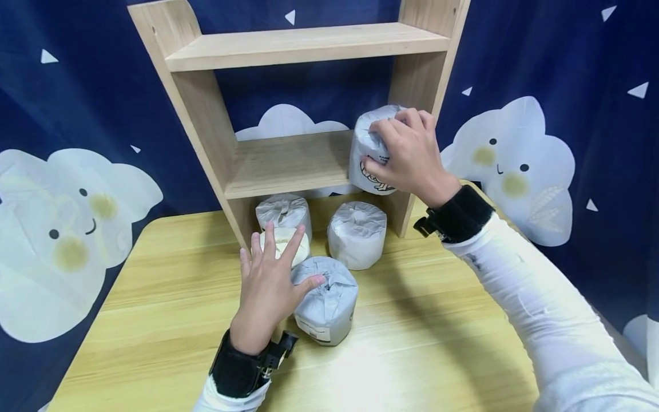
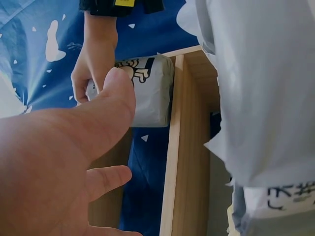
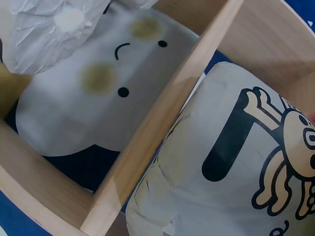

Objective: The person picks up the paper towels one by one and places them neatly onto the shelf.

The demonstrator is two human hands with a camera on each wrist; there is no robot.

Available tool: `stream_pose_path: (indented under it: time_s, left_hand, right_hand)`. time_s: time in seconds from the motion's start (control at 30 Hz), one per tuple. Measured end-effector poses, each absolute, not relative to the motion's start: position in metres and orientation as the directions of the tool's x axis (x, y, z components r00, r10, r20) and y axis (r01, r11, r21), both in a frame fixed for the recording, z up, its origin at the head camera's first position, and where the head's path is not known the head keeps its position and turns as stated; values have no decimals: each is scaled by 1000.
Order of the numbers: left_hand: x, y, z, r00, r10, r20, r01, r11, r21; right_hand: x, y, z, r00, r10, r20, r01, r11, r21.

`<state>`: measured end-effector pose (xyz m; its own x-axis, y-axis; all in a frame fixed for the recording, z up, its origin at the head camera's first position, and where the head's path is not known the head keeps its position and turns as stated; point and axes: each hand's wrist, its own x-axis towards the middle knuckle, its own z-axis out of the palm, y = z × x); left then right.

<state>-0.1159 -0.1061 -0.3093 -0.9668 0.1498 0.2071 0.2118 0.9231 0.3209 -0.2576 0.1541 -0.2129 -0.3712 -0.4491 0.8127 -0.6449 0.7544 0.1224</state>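
Right hand: we see the right hand (image 1: 407, 157) curled over the top and front of a wrapped paper roll (image 1: 372, 150); fingers and thumb grip it; black strap at the wrist, white sleeve behind

Held roll: the wrapped paper roll stands upright at the right end of the lower shelf (image 1: 288, 163), close against the right side panel (image 1: 419, 86) of the wooden rack (image 1: 206, 131); a cartoon print shows on its wrapper (image 3: 275, 147); whether its base fully rests on the board we cannot tell

Left hand: the left hand (image 1: 270, 280) lies flat with fingers spread and straight; it grips nothing; the thumb touches the top of the nearest roll (image 1: 326, 300); fingertips reach over a paler roll (image 1: 285, 243) behind it

Rolls on the table: the nearest roll sits in front; the paler roll just behind the left hand; a grey roll (image 1: 284, 210) under the lower shelf on the left; another grey roll (image 1: 357, 233) to its right, near the rack's right foot; all upright, bunched close

Rack: two shelves; the top shelf (image 1: 309, 46) bare wood; the rack stands at the back of the table (image 1: 154, 309)

Surroundings: a dark blue cloth (image 1: 77, 103) with white clouds and small triangles hangs behind and beside the table
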Motion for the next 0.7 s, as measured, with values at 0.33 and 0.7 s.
stream_pose_path:
  time_s: [0.33,0.7]
  left_hand:
    - [-117,-106,-310,-966,176,187,228,921,316]
    - [-118,-105,-310,-964,170,203,228,922,314]
  right_hand:
    - [-270,152,-213,-403,-425,811,-640,764,82]
    - [-284,152,-205,-456,-415,787,-612,788,61]
